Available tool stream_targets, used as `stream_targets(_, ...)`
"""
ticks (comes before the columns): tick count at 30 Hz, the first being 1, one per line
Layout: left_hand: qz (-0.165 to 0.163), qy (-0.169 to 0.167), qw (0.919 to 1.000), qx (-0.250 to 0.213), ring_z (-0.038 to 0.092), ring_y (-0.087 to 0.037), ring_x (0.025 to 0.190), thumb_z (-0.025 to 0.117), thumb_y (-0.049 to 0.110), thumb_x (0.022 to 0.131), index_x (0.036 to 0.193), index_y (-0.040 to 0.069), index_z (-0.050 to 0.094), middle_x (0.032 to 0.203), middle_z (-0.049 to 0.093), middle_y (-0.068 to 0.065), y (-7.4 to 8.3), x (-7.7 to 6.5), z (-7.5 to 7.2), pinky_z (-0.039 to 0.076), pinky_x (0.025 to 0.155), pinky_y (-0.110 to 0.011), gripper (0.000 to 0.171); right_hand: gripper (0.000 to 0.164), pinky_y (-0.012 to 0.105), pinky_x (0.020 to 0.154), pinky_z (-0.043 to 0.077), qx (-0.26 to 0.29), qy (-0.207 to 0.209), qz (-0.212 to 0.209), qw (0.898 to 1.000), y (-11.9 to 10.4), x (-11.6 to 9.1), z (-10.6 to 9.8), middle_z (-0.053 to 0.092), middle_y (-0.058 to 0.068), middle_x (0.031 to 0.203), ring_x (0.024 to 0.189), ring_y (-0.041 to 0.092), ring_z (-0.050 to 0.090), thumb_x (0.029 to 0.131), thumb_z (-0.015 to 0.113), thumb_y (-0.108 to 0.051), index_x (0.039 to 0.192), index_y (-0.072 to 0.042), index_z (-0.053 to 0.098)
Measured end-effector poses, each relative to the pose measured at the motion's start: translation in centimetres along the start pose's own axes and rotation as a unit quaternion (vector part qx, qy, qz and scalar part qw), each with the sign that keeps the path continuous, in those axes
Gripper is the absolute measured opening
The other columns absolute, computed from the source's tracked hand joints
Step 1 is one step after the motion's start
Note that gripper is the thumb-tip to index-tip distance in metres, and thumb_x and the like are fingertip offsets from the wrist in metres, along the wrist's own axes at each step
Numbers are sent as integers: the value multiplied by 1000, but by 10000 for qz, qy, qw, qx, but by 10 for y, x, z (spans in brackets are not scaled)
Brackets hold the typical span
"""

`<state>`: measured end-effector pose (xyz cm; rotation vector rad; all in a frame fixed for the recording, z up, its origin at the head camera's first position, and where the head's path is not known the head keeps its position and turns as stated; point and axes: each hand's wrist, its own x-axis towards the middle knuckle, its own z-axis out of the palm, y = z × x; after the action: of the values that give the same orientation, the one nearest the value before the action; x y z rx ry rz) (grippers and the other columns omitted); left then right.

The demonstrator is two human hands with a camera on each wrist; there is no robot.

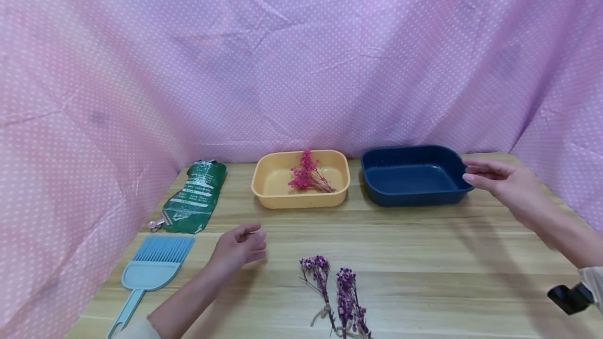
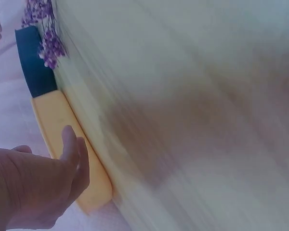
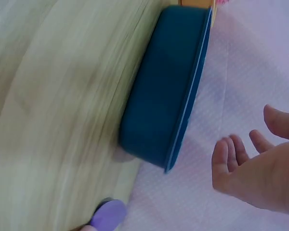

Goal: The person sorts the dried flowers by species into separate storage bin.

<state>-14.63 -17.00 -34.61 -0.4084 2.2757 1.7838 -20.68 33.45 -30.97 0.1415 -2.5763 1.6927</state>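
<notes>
My right hand (image 1: 506,182) hovers by the right end of the navy blue basin (image 1: 416,199), fingers relaxed, fingertips overlapping its rim in the head view. The right wrist view has that hand (image 3: 260,168) apart from the basin (image 3: 161,82), holding nothing. Over the table in front of the yellow basin (image 1: 301,201), my left hand (image 1: 239,247) is loosely bent and holds nothing. A sprig of pink dried flowers (image 1: 306,174) lies inside the yellow basin. Nearest me are two bunches of purple dried flowers, the left bunch (image 1: 320,273) and the right bunch (image 1: 346,297), with twine around their stems.
On the left lie a crumpled green packet (image 1: 195,198) with a metal clip (image 1: 154,225) and a light blue brush (image 1: 151,273). A purple rounded thing (image 3: 108,215) shows low in the right wrist view. Pink dotted cloth (image 1: 301,67) hangs behind the wooden table (image 1: 424,255).
</notes>
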Motion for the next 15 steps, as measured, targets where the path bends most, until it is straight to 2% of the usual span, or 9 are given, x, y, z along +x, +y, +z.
stream_targets(4, -76, -86, 9998, -141, 63, -30, 104, 64, 23, 94, 135, -4, 48, 120, 57, -23, -2, -9, 4, 57, 84, -38, 51, 34, 4, 71, 44, 358, 159, 236, 9990, 9, 2, -8, 62, -30, 98, 90, -13, 55, 93, 65, -14, 121, -32, 65)
stream_targets(8, -10, -234, 9990, -371, 63, -30, 102, 64, 21, 93, 134, -7, 48, 118, 57, -24, -5, -18, 10, 57, 84, -39, 51, 36, 4, 70, 43, 171, 296, 514, 9981, 16, 4, -12, 55, -33, 100, 92, -14, 49, 93, 66, -21, 126, -34, 62)
stream_targets(10, 32, -370, 9983, -441, 63, -31, 103, 64, 20, 93, 134, -8, 47, 119, 57, -25, -6, -22, 12, 57, 85, -39, 52, 41, 5, 72, 41, 74, 261, 633, 9976, 20, 6, -13, 50, -31, 104, 101, -7, 46, 93, 65, -24, 132, -32, 58)
stream_targets(12, 78, -500, 9977, -457, 63, -31, 104, 65, 21, 93, 134, -9, 46, 119, 57, -26, -7, -25, 14, 57, 85, -39, 55, 48, 5, 80, 39, 22, 153, 820, 9965, 24, 8, -14, 46, -27, 114, 118, 3, 40, 94, 63, -27, 140, -31, 50)
stream_targets(15, 50, -761, 9960, -476, 62, -30, 104, 65, 23, 92, 134, -11, 43, 121, 56, -26, -7, -28, 17, 57, 85, -38, 58, 58, 7, 96, 33, 48, -16, 1076, 9942, 30, 10, -17, 38, -13, 140, 138, 12, 21, 96, 60, -31, 149, -29, 37)
